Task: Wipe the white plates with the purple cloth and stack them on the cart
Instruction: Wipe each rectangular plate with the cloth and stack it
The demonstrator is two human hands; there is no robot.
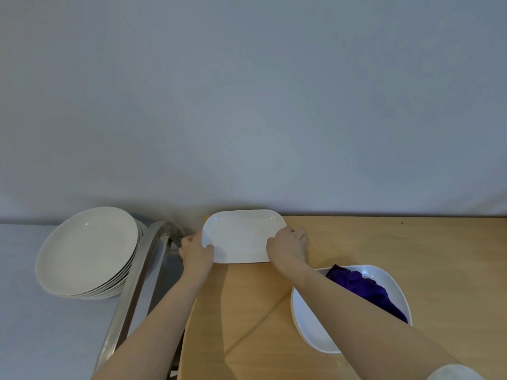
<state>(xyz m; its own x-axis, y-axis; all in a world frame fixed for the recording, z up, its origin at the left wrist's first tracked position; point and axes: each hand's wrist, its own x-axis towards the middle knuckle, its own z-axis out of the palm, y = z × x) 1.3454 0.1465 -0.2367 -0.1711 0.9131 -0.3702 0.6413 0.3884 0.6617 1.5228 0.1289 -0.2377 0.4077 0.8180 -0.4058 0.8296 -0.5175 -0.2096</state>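
Fingers (210,247) of your left hand (196,253) curl over the left rim of the rectangular plate (241,237); your right hand (288,246) clamps the right rim, balancing the load for transfer. Left of this plate, the stacked plates (87,250) sit on the cart (131,294). Right of it, the purple cloth (365,289) rests in a second plate (310,322), freeing both hands.

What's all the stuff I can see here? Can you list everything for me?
Rectangular plate: one, white, held above the table's far left edge.
Round plates: one stack, white, on the cart at left; exact count unclear.
Cart: one, metal rail, left of the table.
Dish: one, white, on the table at right.
Cloth: one, purple, lying in the dish.
Table: one, light wood.
Wall: grey, behind.
Hands: left hand and right hand grip the rectangular plate's ends.
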